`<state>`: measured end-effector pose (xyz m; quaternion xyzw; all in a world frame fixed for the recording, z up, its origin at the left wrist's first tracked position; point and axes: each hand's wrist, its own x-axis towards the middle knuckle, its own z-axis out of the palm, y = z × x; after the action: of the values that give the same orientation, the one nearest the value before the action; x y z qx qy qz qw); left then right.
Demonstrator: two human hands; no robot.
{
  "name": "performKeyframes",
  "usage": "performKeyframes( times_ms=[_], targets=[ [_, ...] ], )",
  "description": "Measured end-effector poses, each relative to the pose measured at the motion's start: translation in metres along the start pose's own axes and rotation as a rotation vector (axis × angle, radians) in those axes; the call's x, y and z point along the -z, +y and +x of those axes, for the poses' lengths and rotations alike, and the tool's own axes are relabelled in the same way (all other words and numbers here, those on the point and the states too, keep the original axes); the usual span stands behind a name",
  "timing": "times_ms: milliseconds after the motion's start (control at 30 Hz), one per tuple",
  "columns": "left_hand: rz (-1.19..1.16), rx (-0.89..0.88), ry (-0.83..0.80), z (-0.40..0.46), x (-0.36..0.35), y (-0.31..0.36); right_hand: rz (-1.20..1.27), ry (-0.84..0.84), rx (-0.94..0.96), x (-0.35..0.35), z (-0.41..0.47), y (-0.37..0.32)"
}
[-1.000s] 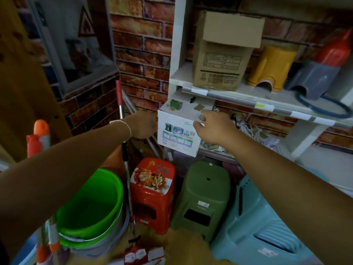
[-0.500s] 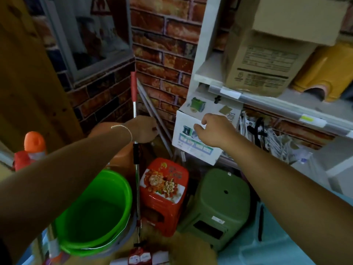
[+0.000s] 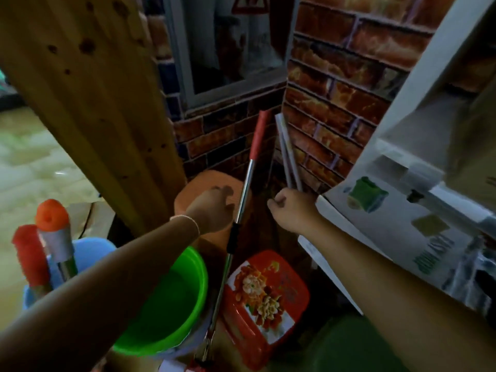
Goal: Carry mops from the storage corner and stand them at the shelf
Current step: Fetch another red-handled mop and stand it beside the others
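A mop [image 3: 243,202] with a red grip and metal shaft is seen leaning in the brick corner at frame centre, its foot at the bottom edge. The left hand [image 3: 212,209] is held just left of the shaft; whether it is gripped cannot be told. The right hand [image 3: 291,208] is curled near 2 grey poles [image 3: 287,154], beside a white box [image 3: 397,226]

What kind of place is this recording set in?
Likely a cluttered storage corner of a home or small shop. A mop leans where the brick-patterned walls meet, a green bucket and red stool crowd the floor, and a white shelf holds boxes.
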<state>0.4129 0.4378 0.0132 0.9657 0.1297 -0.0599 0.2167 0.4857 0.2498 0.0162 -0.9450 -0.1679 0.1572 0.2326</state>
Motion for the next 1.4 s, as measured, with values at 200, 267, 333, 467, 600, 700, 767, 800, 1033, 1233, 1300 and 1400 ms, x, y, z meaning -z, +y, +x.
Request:
performKeyframes(
  times_ms=[200, 267, 333, 467, 600, 700, 767, 800, 1033, 1233, 1300, 1400],
  targets=[
    [-0.008, 0.150, -0.005, 0.031, -0.037, -0.014, 0.119, -0.060, 0.068, -0.049, 0.086, -0.003],
    [-0.001, 0.160, -0.002, 0.041, -0.043, -0.019, 0.151, -0.081, 0.067, -0.062, 0.110, -0.009],
    [0.013, 0.173, -0.006, 0.049, -0.047, -0.024, 0.169, -0.084, 0.035, -0.073, 0.131, -0.014],
    [0.028, 0.191, -0.013, 0.059, -0.052, -0.034, 0.265, -0.075, -0.111, -0.090, 0.161, -0.020],
    [0.027, 0.204, -0.041, 0.060, -0.058, -0.044, 0.519, -0.042, -0.216, -0.100, 0.179, -0.021],
    [0.029, 0.206, -0.066, 0.057, -0.062, -0.050, 0.717, 0.038, -0.242, -0.098, 0.188, -0.024],
    [0.030, 0.198, -0.076, 0.053, -0.064, -0.053, 0.804, 0.078, -0.236, -0.093, 0.191, -0.027],
    [0.031, 0.195, -0.082, 0.051, -0.065, -0.053, 0.817, 0.093, -0.230, -0.091, 0.190, -0.027],
    [0.010, 0.186, -0.106, 0.035, -0.068, -0.043, 0.663, 0.074, -0.063, -0.086, 0.149, -0.021],
    [-0.034, 0.174, -0.115, 0.014, -0.077, -0.027, 0.479, 0.074, 0.072, -0.069, 0.089, -0.023],
    [-0.058, 0.151, -0.127, 0.006, -0.078, -0.024, 0.436, 0.071, 0.071, -0.062, 0.066, -0.024],
    [-0.094, 0.084, -0.098, -0.007, -0.072, -0.016, 0.399, 0.066, 0.053, -0.055, 0.035, -0.027]
  ],
)
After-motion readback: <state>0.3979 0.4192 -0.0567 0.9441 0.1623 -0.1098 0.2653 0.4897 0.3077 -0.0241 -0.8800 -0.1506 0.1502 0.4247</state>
